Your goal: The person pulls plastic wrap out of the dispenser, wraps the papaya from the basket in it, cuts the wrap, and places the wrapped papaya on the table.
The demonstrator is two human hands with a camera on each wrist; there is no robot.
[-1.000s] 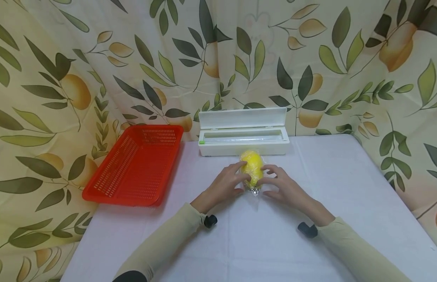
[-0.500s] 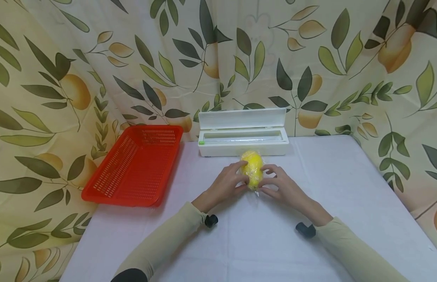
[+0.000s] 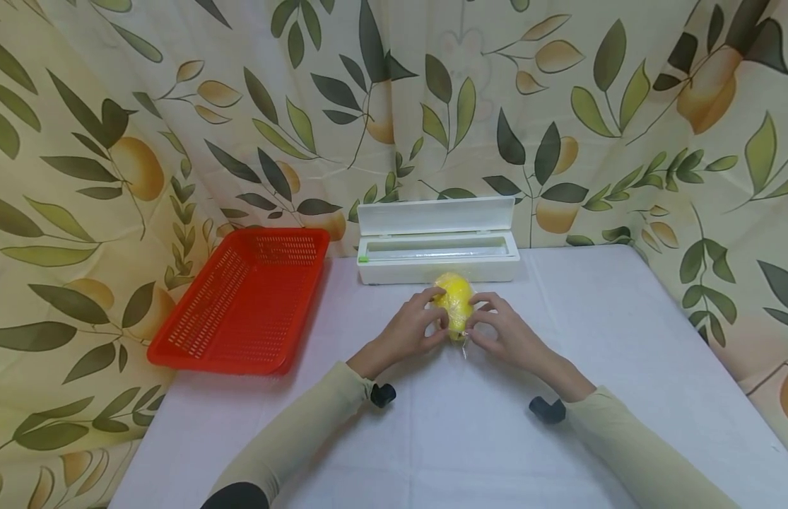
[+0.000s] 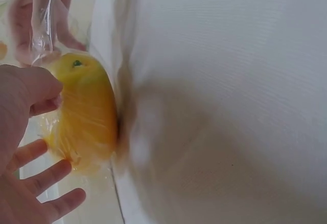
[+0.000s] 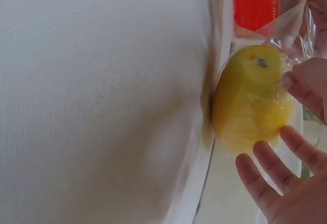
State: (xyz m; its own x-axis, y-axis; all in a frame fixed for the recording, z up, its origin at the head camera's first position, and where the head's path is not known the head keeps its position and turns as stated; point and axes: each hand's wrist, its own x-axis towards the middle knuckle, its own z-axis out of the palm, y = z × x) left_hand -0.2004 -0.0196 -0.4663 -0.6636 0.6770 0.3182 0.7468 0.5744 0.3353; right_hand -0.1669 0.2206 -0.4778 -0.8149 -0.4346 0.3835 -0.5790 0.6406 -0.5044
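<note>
A yellow fruit, shaped like a mango, (image 3: 454, 297) lies on the white-covered table, just in front of a white box. Clear cling film (image 4: 47, 27) is wrapped around it, with a loose end sticking up beside the dark stem spot in the wrist views. On the fruit's left side my left hand (image 3: 408, 326) pinches the film between thumb and forefinger, its other fingers spread. Opposite it, my right hand (image 3: 509, 331) pinches the film in the same way, its remaining fingers against or close to the fruit (image 5: 250, 101).
Behind the fruit stands the white cling film box (image 3: 432, 271), lid (image 3: 434, 215) raised, a roll visible inside. A red plastic basket (image 3: 241, 304) sits at the table's left. Leaf-patterned curtains (image 3: 343, 141) hang behind the table (image 3: 444, 438).
Thumbs and forefingers of both hands have drawn together at the fruit's near end. The loose film there has shifted and looks smaller. Fruit, box and basket stay in place.
</note>
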